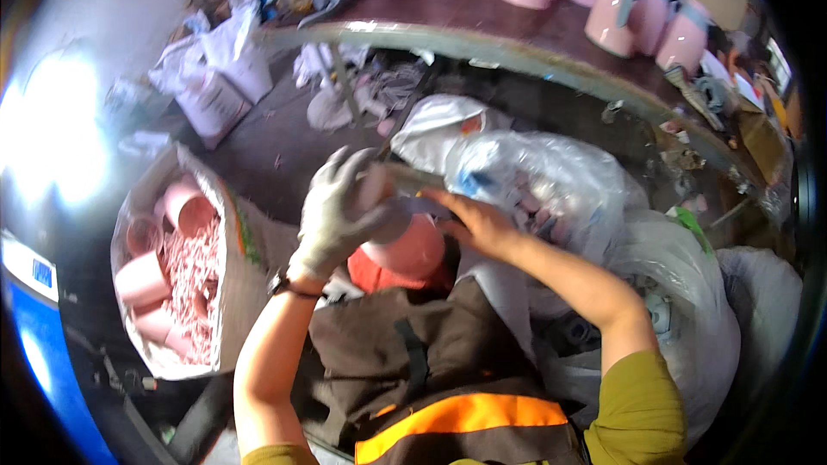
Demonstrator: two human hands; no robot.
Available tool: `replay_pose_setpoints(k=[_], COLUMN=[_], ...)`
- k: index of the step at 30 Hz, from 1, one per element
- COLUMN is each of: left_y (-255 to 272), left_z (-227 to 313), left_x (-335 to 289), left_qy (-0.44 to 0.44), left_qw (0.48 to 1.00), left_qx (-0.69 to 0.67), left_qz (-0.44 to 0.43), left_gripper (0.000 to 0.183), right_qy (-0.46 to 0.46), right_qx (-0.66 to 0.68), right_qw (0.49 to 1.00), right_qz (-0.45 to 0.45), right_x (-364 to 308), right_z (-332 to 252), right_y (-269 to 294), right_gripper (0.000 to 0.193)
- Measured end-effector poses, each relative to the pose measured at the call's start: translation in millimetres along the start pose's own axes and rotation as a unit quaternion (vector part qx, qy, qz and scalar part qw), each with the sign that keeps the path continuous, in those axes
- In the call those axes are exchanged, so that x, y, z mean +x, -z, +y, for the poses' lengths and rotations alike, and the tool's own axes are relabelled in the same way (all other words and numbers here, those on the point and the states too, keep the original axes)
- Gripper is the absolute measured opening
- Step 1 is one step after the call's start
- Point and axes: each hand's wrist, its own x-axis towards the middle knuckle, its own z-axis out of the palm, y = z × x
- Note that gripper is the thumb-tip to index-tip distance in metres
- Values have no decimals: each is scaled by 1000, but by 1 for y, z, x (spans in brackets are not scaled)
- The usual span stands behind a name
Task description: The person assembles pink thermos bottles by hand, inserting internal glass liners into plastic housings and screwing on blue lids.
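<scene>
Head view, nearest first: a brown apron with an orange band (465,413) covers the person's lap, and both forearms rise from it to meet over a pink plastic jug body (412,248) held just above the lap. The left hand (332,211), in a pale work glove, is wrapped around the jug's upper end, fingers closed on it. The bare right hand (478,222) presses on a grey band (422,205) at the jug's top; whether those fingers pinch the band or only rest on it I cannot tell.

To the left, a sack (226,293) stands open beside the knee, holding pink cups and shredded pink trimmings. To the right, bulging clear plastic bags (551,181) crowd close against the right arm, leaving little room on that side. Farther off, a curved dark bench (482,13) carries a row of pink jugs (616,4), several with grey bands already on, so a good share looks finished while this piece is in hand. Open floor lies only ahead-left, between sack and bench edge.
</scene>
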Motion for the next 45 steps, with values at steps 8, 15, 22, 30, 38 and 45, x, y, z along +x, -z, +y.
replay_pose_setpoints(k=[8, 15, 22, 30, 38, 45], left_y=[-59, -164, -175, -169, -177, -173], left_z=[-55, -46, -53, -55, -58, -56], left_x=[-40, -99, -99, -98, -103, -106], left_qy=[186, 177, 190, 187, 174, 189], left_qw=[978, 963, 960, 965, 970, 968], left_qx=[-95, 157, 157, 141, 137, 136], left_qz=[22, -133, -130, -121, -96, -98], left_gripper=[68, 80, 78, 77, 74, 73], right_qy=[-65, -120, -123, -159, -140, -183], right_qx=[-24, -253, -188, -272, -531, -531], right_qw=[914, 858, 861, 896, 769, 775], right_qz=[399, 430, 456, 313, 328, 290], right_x=[40, 109, 192, 178, 78, 78], right_z=[-31, 55, 126, 188, 210, 200], right_y=[190, 262, 269, 238, 200, 202], right_gripper=[43, 40, 41, 37, 22, 23])
